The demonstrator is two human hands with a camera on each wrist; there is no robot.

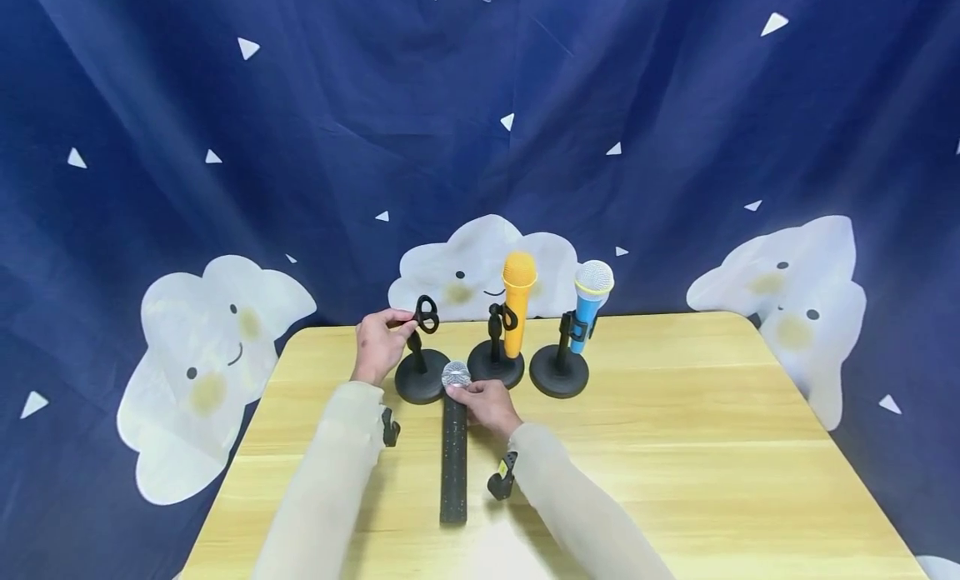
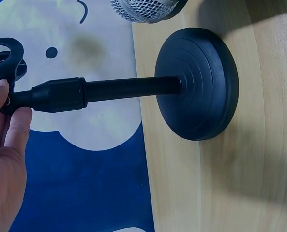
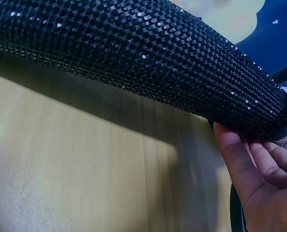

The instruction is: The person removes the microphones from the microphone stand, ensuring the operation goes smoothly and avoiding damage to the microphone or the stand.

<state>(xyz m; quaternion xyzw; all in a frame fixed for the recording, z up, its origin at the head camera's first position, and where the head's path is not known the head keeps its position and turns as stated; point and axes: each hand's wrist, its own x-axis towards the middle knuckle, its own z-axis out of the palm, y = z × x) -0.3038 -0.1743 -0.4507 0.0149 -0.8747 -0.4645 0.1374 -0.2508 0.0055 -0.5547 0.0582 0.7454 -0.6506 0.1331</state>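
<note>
The black mic (image 1: 454,463) is at the lower centre of the head frame, its silver head (image 1: 456,373) uppermost and its shaft running toward the bottom edge; I cannot tell whether its tail touches the table. The right hand (image 1: 491,405) pinches it just below that head, thumb on one side and fingers on the other. Just left of the head, the leftmost stand (image 1: 418,380) has its round base on the table; the left hand (image 1: 381,345) pinches its top between thumb and fingers, at the ring clip (image 1: 427,315).

Near the frame's centre, the yellow mic (image 1: 519,305) sits almost upright in the middle stand (image 1: 495,367). To its right, the blue mic (image 1: 587,309) leans rightward in the rightmost stand (image 1: 558,376). The wooden table (image 1: 712,447) fills the lower part, below a blue curtain (image 1: 375,105) with white clouds (image 1: 198,355).
</note>
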